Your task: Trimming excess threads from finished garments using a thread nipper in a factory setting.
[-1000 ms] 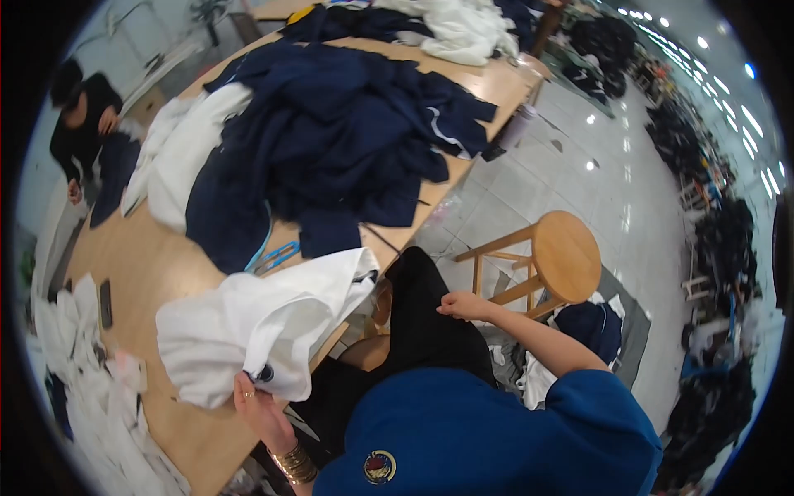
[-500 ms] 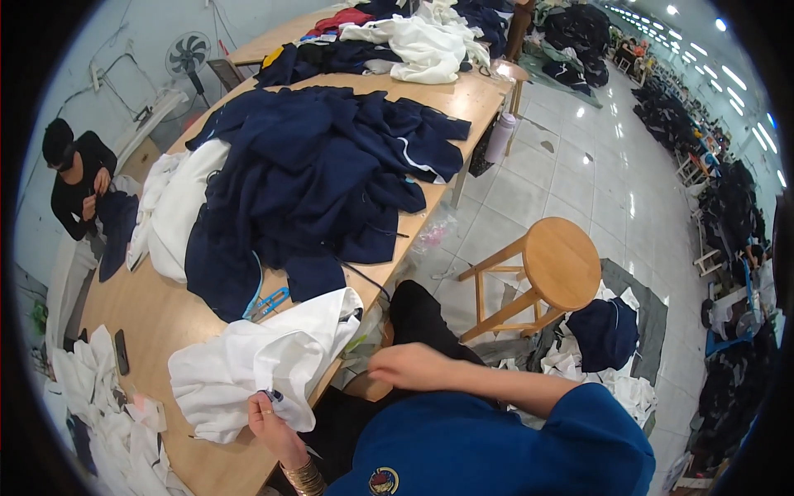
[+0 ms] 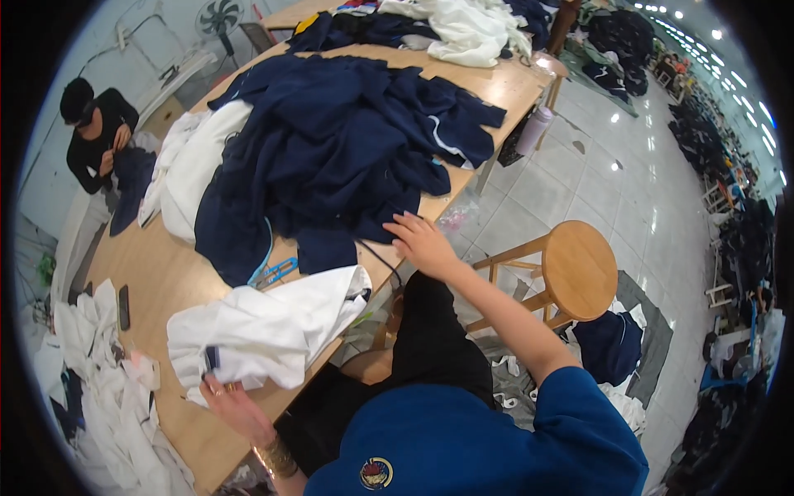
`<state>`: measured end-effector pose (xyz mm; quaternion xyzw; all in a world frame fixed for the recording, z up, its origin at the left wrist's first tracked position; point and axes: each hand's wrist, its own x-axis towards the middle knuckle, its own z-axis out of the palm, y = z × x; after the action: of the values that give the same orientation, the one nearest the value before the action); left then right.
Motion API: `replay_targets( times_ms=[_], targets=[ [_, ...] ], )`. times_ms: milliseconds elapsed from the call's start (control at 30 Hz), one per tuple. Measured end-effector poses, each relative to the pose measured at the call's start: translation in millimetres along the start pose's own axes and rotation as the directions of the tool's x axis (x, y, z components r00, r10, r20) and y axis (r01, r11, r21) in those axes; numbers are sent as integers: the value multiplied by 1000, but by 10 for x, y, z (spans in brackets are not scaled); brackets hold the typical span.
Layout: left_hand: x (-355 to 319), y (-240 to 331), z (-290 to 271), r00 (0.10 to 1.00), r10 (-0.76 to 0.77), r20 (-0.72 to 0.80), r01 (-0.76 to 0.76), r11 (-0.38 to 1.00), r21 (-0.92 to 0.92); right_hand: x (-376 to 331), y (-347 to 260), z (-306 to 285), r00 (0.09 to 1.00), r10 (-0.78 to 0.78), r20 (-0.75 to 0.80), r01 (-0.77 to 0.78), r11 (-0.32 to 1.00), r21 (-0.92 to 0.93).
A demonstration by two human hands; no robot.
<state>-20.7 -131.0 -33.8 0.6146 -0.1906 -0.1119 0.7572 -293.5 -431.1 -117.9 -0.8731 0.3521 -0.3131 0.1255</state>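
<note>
A white garment (image 3: 256, 322) lies bunched at the near edge of the table. My left hand (image 3: 236, 405) has its fingers closed on the near-left edge of it, beside a small dark blue strip. Over the front edge of a big heap of navy garments (image 3: 331, 149) reaches my right hand (image 3: 426, 246), open, fingers spread and fingertips at the fabric; whether they press on it I cannot tell. Between the heap and the white garment lie blue thread snips (image 3: 279, 271).
A wooden stool (image 3: 579, 269) stands to the right, near cloth piled on the floor. White scraps (image 3: 116, 388) lie at left, by a dark phone-like object (image 3: 124, 307). Across the table a person (image 3: 99, 136) handles dark cloth. A lilac bottle (image 3: 533, 131) stands beyond the table's right edge.
My right hand has moved forward from near my lap to the navy heap, its fingers spreading. My left hand has shifted left along the white garment, drawing its edge with the dark strip leftward.
</note>
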Motion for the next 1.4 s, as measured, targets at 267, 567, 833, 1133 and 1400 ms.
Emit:
replay_targets(
  times_ms=[267, 567, 833, 1133, 1400],
  targets=[
    [182, -837, 518, 893, -4, 449, -288, 763, 579, 536, 356, 390, 995, -72, 73, 88, 965, -247],
    [123, -958, 599, 930, -23, 367, -242, 712, 659, 592, 336, 240, 989, -130, -65, 116, 975, -190],
    [629, -884, 971, 893, 97, 439, -375, 700, 608, 730, 241, -228, 944, -184, -273, 192, 981, 2],
    [733, -1065, 1129, 786, 8, 618, -585, 332, 740, 2979, 2129, -634, 887, 125, -444, -234, 952, -200],
    [710, -1133, 909, 794, -134, 593, -560, 220, 799, 4503, 3490, 181, 810, 586, -5, -529, 728, -435]
  ],
)
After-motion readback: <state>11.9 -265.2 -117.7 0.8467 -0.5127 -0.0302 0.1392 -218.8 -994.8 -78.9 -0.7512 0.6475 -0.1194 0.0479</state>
